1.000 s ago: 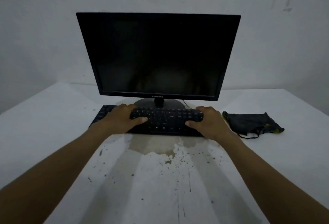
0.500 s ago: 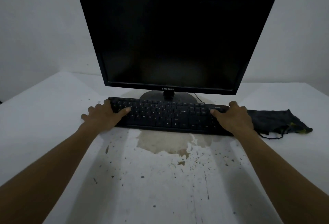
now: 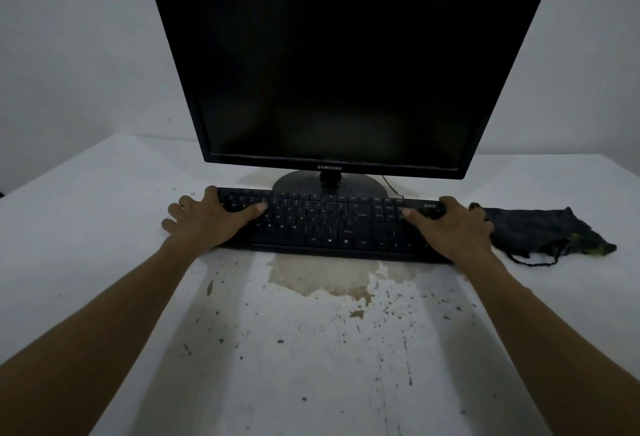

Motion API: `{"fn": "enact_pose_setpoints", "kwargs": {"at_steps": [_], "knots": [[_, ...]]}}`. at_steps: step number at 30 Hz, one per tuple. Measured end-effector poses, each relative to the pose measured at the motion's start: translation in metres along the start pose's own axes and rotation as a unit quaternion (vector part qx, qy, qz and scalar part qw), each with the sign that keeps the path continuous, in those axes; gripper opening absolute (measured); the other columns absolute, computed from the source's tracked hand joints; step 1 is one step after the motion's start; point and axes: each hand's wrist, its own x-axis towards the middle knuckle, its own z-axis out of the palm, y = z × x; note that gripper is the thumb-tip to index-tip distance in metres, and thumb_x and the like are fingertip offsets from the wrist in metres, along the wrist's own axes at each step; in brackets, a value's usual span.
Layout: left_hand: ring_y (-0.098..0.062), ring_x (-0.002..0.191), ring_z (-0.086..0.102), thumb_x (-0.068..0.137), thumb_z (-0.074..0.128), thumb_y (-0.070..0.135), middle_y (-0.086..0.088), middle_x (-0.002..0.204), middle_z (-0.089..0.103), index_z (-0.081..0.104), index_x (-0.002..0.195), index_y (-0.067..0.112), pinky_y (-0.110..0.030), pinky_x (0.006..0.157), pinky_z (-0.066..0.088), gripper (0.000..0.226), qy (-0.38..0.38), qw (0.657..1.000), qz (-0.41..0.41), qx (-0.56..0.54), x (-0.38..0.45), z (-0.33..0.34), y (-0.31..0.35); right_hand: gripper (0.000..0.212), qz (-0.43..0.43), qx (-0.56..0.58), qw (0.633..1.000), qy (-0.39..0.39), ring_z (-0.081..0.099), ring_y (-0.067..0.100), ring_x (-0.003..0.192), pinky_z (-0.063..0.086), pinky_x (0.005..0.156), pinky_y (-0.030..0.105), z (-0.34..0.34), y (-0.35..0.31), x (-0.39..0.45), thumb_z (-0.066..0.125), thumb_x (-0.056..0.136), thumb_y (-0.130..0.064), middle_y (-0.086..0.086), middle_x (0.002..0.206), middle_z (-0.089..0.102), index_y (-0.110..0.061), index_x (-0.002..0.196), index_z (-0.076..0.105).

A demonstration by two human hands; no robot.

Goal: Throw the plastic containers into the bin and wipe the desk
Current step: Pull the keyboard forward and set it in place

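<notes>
Plainly, SAMSUNG monitor, both hands gripping keyboard

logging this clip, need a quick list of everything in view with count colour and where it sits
monitor: one, black, screen dark, on its stand at the back middle of the desk
keyboard: one, black, in front of the monitor stand
cloth: one, dark with a bit of yellow, crumpled to the right of the keyboard
cable: one, thin, black, behind the keyboard by the stand
stain: one brownish patch with dark specks around it, just in front of the keyboard
desk: one, white
left hand: one, holds the keyboard's left end
right hand: one, holds the keyboard's right end
</notes>
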Motion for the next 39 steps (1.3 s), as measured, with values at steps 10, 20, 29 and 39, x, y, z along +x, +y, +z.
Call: {"fn": "enact_pose_setpoints", "kwargs": {"at_steps": [10,20,29,39], "knots": [[-0.04,0.125,0.028,0.051,0.041,0.093,-0.021,0.133,0.033,0.029,0.133,0.031,-0.052,0.099,0.026,0.104,0.003,1.0,0.004,-0.006,-0.031,-0.005,-0.011,0.086,0.014,0.022,0.999,-0.048,0.02,0.041,0.132,0.029,0.104,0.048,-0.02,0.007,-0.032,0.048,0.072,-0.075,0.021,0.145,0.021,-0.032,0.142,0.022],[-0.039,0.125,0.027,0.045,0.035,0.097,-0.02,0.133,0.032,0.028,0.133,0.033,-0.051,0.101,0.025,0.109,-0.018,1.0,0.007,0.012,-0.068,-0.009,-0.019,0.082,0.04,0.03,0.998,-0.044,0.022,0.04,0.131,0.028,0.105,0.054,-0.026,0.024,-0.071,0.051,0.071,-0.073,0.018,0.14,0.025,-0.033,0.139,0.028],[-0.038,0.123,0.029,0.047,0.031,0.097,-0.019,0.132,0.033,0.029,0.132,0.031,-0.049,0.099,0.025,0.107,-0.01,0.999,0.004,0.05,-0.084,-0.011,-0.025,0.082,0.029,-0.024,0.999,-0.029,0.021,0.039,0.131,0.023,0.106,0.051,-0.022,0.027,-0.084,0.041,0.072,-0.077,0.02,0.142,0.023,-0.032,0.14,0.028],[-0.038,0.141,0.001,0.071,0.011,0.085,-0.015,0.155,0.004,0.016,0.145,0.033,-0.058,0.109,0.009,0.091,0.018,0.982,0.128,0.135,-0.101,-0.002,-0.007,0.078,-0.17,-0.034,0.98,0.096,0.016,0.033,0.139,0.018,0.11,0.053,-0.007,0.009,-0.105,0.04,0.08,-0.071,0.011,0.151,0.024,-0.03,0.144,0.024]]}}
